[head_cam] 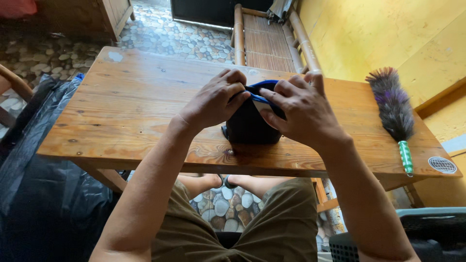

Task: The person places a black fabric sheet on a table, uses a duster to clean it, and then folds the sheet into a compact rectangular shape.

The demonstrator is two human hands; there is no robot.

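Here the left hand (213, 99) is pinching the blue-trimmed rim of a black pouch (250, 123) standing mid-desk (126, 111), and the right hand (301, 109) is gripping the opposite rim. Uneven pulling could probably tip the soft pouch; the feather duster (392, 109) is lying well apart.

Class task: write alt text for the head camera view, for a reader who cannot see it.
Seen from above, a seated person's left hand and right hand grip the top edge of a black pouch with blue trim standing on a wooden table. A feather duster with a green handle lies at the table's right end.
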